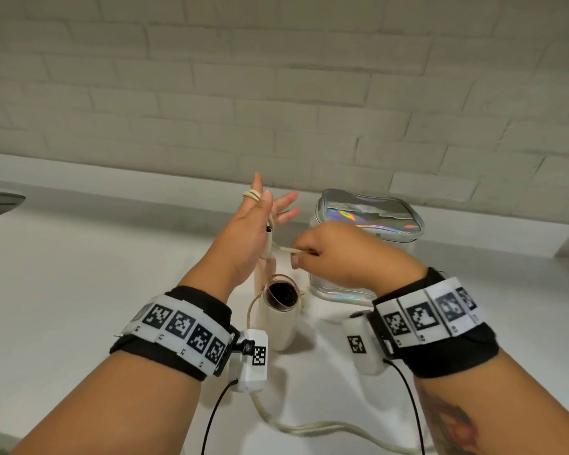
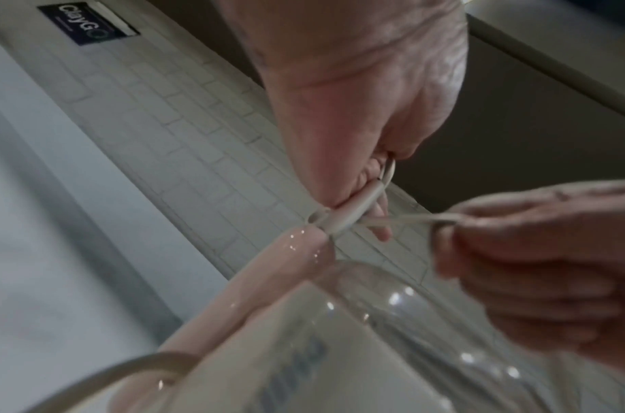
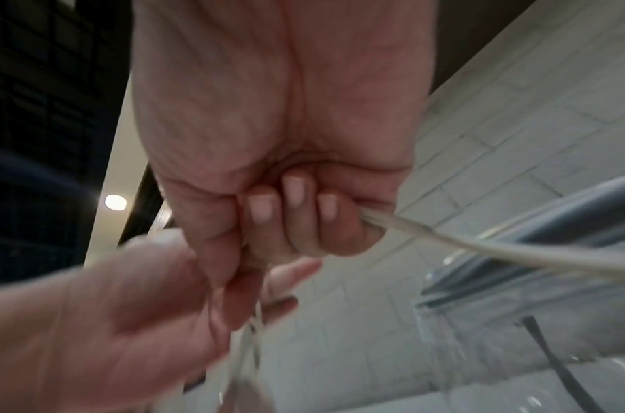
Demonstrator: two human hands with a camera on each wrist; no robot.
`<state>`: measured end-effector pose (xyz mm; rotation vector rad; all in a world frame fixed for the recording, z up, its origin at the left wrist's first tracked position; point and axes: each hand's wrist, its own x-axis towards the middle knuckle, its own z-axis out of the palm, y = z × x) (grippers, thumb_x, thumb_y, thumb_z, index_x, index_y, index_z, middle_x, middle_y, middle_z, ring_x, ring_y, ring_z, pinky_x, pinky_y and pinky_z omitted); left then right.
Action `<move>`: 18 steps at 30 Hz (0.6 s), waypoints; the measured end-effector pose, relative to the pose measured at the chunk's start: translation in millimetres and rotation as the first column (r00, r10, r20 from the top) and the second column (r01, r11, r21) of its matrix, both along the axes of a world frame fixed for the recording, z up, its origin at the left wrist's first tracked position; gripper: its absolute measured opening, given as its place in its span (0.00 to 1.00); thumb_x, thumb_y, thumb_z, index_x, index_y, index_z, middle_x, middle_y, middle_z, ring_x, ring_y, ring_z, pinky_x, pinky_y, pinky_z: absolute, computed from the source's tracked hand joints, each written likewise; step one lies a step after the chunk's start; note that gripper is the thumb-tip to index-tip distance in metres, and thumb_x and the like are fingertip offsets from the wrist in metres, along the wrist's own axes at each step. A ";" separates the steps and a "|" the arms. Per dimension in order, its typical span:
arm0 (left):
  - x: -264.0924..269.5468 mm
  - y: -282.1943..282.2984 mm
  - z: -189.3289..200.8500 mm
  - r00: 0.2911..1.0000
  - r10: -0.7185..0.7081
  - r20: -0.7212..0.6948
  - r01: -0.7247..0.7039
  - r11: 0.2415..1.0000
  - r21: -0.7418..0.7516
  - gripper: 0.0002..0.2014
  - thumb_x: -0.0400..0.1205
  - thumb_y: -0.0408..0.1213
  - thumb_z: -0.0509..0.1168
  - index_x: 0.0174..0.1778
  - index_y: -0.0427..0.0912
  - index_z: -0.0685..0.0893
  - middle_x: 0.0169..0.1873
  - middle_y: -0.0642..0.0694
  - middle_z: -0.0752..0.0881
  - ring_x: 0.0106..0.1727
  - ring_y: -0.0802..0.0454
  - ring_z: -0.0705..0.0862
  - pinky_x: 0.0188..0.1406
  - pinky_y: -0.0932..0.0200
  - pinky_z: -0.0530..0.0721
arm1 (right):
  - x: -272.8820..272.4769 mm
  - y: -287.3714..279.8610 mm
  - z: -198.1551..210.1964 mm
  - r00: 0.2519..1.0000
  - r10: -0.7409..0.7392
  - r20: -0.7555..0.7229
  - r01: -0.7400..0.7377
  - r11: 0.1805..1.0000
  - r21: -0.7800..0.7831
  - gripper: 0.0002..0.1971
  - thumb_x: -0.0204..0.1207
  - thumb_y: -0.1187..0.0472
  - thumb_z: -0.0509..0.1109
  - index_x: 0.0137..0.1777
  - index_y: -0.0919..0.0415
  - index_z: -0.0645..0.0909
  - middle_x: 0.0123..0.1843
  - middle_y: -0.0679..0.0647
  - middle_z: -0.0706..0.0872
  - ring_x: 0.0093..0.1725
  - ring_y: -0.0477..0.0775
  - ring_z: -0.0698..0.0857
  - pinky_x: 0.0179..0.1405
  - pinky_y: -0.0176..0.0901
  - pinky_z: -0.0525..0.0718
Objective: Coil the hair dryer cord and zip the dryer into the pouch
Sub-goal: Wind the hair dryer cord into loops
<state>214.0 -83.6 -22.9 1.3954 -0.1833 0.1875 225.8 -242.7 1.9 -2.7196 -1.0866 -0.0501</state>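
L hand (image 1: 243,231) raised, fingers splayed, cream cord (image 1: 296,250) looped on finger; R hand (image 1: 335,254) fisted on cord; cream-pink hair dryer (image 1: 278,313) barrel axis towards camera.

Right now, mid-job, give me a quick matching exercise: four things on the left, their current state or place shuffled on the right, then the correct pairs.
Things:
1. left hand
2. right hand
3. pouch
4. hair dryer

States:
A. stands on the counter by the wall, behind the right hand
B. fingers spread, cord looped round one finger
C. lies below the hands, dark barrel opening facing the camera
D. curled round a taut stretch of cord

Pairs: 1-B, 2-D, 3-A, 4-C
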 end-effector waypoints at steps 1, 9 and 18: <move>0.3 1.4 -0.6 1.000 0.005 -0.015 -0.005 0.999 0.037 0.28 0.89 0.51 0.44 0.84 0.57 0.39 0.68 0.51 0.84 0.67 0.55 0.84 0.78 0.45 0.63 | -1.5 -3.7 8.8 1.000 0.016 -0.015 -0.015 0.999 0.048 0.12 0.78 0.51 0.65 0.36 0.53 0.82 0.29 0.50 0.79 0.33 0.50 0.78 0.33 0.45 0.73; -20.5 -13.2 17.9 0.999 -0.040 0.019 0.027 0.884 0.466 0.27 0.86 0.61 0.41 0.77 0.58 0.70 0.37 0.53 0.93 0.28 0.56 0.83 0.42 0.55 0.74 | 9.9 -19.8 41.4 0.993 0.075 -0.091 -0.014 0.840 0.543 0.06 0.75 0.57 0.73 0.36 0.50 0.82 0.26 0.41 0.80 0.28 0.38 0.75 0.32 0.34 0.74; -16.3 -19.1 19.0 0.952 -0.305 -0.018 0.296 0.906 0.301 0.21 0.83 0.46 0.56 0.44 0.34 0.89 0.17 0.37 0.79 0.15 0.52 0.64 0.60 0.53 0.85 | 31.4 -12.2 33.0 0.961 0.216 -0.170 0.010 0.591 0.807 0.07 0.66 0.60 0.79 0.36 0.56 0.82 0.33 0.55 0.80 0.34 0.51 0.75 0.33 0.36 0.75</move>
